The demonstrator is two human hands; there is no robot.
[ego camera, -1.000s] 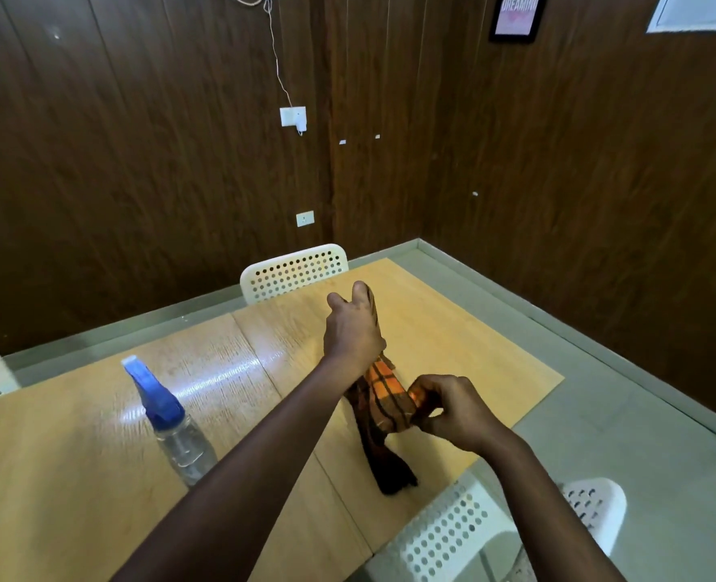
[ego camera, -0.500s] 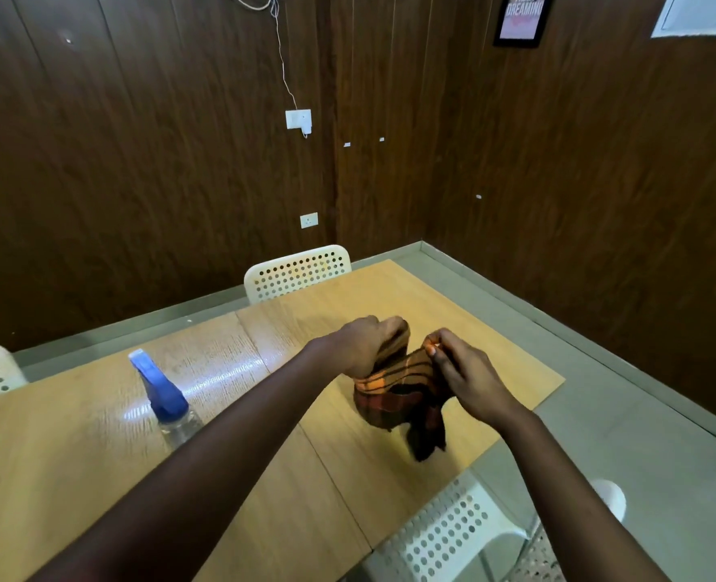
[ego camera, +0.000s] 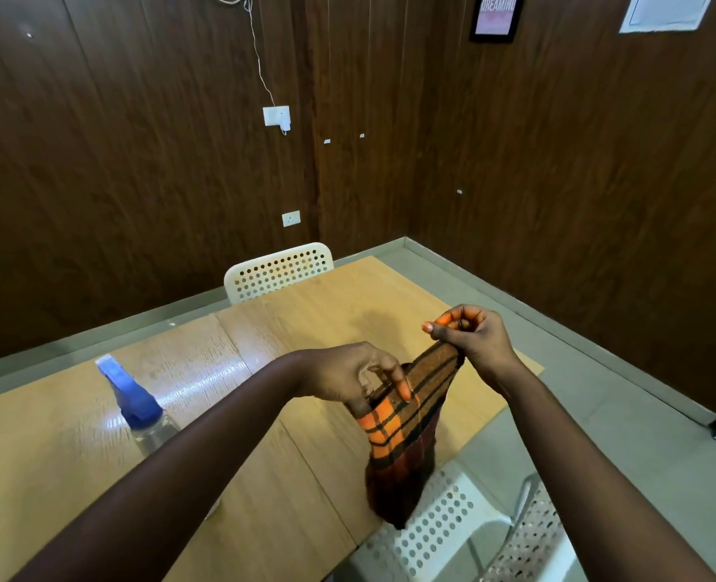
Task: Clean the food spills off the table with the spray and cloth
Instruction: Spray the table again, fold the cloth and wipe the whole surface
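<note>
Both hands are up over the pale wood-grain surface [ego camera: 314,312], and between them hangs an orange cloth with dark brown checks [ego camera: 406,430]. The left hand [ego camera: 347,378] pinches the cloth's upper edge, thumb and curled fingers closed on the fabric. The right hand [ego camera: 471,336] sits a little higher and further from the person than the left hand, its fingers bunched tightly round another part of the same edge, so a band of cloth stretches taut between the two grips. Below the left hand the rest of the cloth droops in a loose fold, its dark lower end hanging in front of the near edge of the surface and over the white perforated plastic chair [ego camera: 444,535] tucked in there.

To the left of the cloth, beyond the left forearm, a clear plastic spray bottle with a blue trigger head [ego camera: 133,403] stands upright on the surface, well apart from the fabric; its lower body is hidden by the forearm. Light glares off the surface between the bottle and the cloth. Past the cloth, at the far edge of the surface, a second white perforated chair back [ego camera: 278,270] shows against the dark wood-panelled wall [ego camera: 137,161], where a white wall socket [ego camera: 291,218] is mounted.
</note>
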